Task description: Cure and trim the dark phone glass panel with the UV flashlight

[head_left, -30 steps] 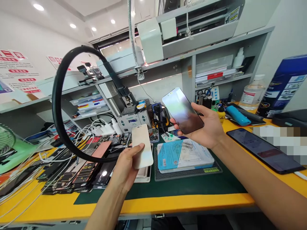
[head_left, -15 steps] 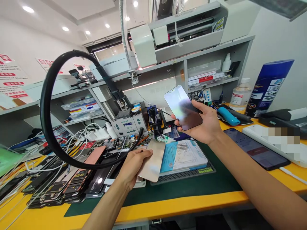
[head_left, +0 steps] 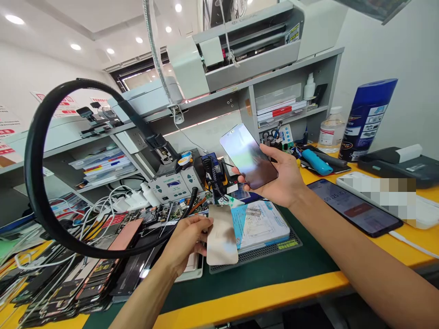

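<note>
My left hand (head_left: 185, 242) pinches a thin, gold, mirror-like phone-shaped panel (head_left: 222, 235) by its left edge, tilted above the work mat. Higher and to the right, my right hand (head_left: 284, 176) grips a smartphone (head_left: 247, 153) by its sides, with the glossy dark screen facing me and reflecting light. The panel and the smartphone are apart. Behind the panel lies a blue and white box (head_left: 264, 224) on a black perforated pad (head_left: 288, 246), and the panel hides part of both.
Stacks of phone parts (head_left: 85, 278) crowd the left, under a thick black hose (head_left: 34, 183) arching from a grey control unit (head_left: 174, 185). A lit phone (head_left: 353, 208), a blue spray can (head_left: 366, 121) and a clear bottle (head_left: 331, 132) stand right. The green mat (head_left: 260, 278) covers the yellow bench (head_left: 247, 297).
My left hand has turned the gold panel more upright and square to me. My right hand still holds the smartphone. The whole view has shifted, moving the surroundings leftward.
</note>
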Available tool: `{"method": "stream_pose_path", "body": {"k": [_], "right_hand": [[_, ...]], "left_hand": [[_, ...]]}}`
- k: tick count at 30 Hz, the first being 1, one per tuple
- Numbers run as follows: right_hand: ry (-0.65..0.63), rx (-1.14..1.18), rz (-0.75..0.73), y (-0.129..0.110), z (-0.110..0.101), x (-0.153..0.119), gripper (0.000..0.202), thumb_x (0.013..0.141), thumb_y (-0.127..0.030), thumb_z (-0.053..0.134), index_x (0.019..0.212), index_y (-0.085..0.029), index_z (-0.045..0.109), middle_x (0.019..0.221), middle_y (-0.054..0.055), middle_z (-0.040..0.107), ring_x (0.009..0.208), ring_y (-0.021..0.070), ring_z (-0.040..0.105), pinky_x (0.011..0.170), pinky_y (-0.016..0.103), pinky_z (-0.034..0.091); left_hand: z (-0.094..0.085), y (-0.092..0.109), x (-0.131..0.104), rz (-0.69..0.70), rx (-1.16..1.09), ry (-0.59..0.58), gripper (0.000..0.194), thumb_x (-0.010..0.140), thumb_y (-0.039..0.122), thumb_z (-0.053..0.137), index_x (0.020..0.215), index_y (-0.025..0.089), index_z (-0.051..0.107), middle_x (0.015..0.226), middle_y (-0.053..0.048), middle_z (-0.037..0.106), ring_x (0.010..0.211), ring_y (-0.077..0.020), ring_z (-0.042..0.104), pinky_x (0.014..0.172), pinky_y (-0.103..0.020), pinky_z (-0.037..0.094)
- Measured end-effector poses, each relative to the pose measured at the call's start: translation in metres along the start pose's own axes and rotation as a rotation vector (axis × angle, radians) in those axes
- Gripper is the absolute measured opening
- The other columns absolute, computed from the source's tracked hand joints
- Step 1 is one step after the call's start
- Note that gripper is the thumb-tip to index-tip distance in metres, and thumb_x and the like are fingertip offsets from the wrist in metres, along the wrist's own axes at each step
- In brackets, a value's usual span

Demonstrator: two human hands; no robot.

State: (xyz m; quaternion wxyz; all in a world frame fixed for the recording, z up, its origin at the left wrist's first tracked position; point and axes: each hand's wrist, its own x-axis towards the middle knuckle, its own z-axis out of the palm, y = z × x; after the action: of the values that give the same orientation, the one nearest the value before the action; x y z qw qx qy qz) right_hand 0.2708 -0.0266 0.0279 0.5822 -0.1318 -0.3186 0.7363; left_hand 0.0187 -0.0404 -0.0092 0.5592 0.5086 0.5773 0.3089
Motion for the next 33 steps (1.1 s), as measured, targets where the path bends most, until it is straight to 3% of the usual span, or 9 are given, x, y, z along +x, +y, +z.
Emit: {"method": "stream_pose_path", "body": {"k": [9,12,14,18,21,26,33], "right_hand": [[-0.029,-0.022,0.010,0.001,-0.002,0.000,0.046,0.093,-0.048,0.053,0.112,-0.010,0.070,0.097,0.019,0.073,0.073,0.0256,0.066,0.060,0.034,0.053],[-0.043,-0.021,0.005,0.003,-0.003,0.001,0.047,0.092,-0.049,0.054,0.112,-0.010,0.071,0.098,0.019,0.073,0.074,0.0253,0.067,0.060,0.034,0.053],[-0.060,-0.028,0.001,0.004,-0.003,0.001,0.048,0.093,-0.049,0.054,0.112,-0.008,0.071,0.098,0.019,0.072,0.075,0.0252,0.067,0.060,0.033,0.053],[-0.079,-0.053,-0.015,0.005,-0.001,0.001,0.047,0.095,-0.048,0.051,0.112,-0.008,0.070,0.095,0.018,0.072,0.075,0.0247,0.067,0.060,0.033,0.054],[-0.073,-0.056,-0.027,0.004,-0.002,0.002,0.046,0.096,-0.046,0.049,0.111,-0.008,0.070,0.094,0.018,0.072,0.074,0.0248,0.068,0.059,0.033,0.055],[-0.076,-0.015,-0.043,0.002,-0.004,0.002,0.044,0.097,-0.045,0.049,0.107,-0.008,0.069,0.090,0.017,0.073,0.070,0.0241,0.067,0.057,0.032,0.054],[-0.080,0.008,-0.080,-0.006,-0.003,-0.001,0.042,0.097,-0.043,0.048,0.107,-0.008,0.069,0.088,0.018,0.072,0.068,0.0239,0.067,0.057,0.033,0.054]], "left_hand": [[-0.009,0.003,-0.006,0.086,0.447,0.122,0.033,0.086,0.049,0.061,0.085,0.016,0.067,0.063,-0.003,0.059,0.048,-0.0156,0.051,0.048,-0.028,0.044],[-0.009,-0.001,-0.001,0.323,0.702,0.279,0.029,0.086,0.045,0.061,0.089,0.017,0.070,0.081,-0.009,0.067,0.068,-0.0240,0.062,0.063,-0.035,0.048],[-0.003,0.001,0.002,0.524,0.806,0.309,0.024,0.086,0.041,0.061,0.091,0.019,0.071,0.099,-0.012,0.068,0.087,-0.0287,0.064,0.076,-0.038,0.048],[0.023,0.014,0.006,0.769,0.877,-0.039,0.024,0.091,0.037,0.058,0.104,0.024,0.073,0.111,-0.011,0.067,0.112,-0.0318,0.057,0.097,-0.042,0.042],[0.042,0.025,0.019,0.860,1.019,-0.178,0.036,0.092,0.039,0.058,0.120,0.021,0.070,0.121,-0.015,0.064,0.118,-0.0356,0.052,0.103,-0.048,0.039],[0.057,0.039,0.046,0.806,0.960,-0.287,0.038,0.085,0.042,0.066,0.116,0.021,0.074,0.121,-0.017,0.066,0.118,-0.0387,0.054,0.101,-0.047,0.041],[0.063,0.047,0.059,0.726,0.920,-0.369,0.023,0.088,0.039,0.062,0.092,0.022,0.077,0.104,-0.010,0.073,0.102,-0.0299,0.063,0.089,-0.035,0.045]]}}
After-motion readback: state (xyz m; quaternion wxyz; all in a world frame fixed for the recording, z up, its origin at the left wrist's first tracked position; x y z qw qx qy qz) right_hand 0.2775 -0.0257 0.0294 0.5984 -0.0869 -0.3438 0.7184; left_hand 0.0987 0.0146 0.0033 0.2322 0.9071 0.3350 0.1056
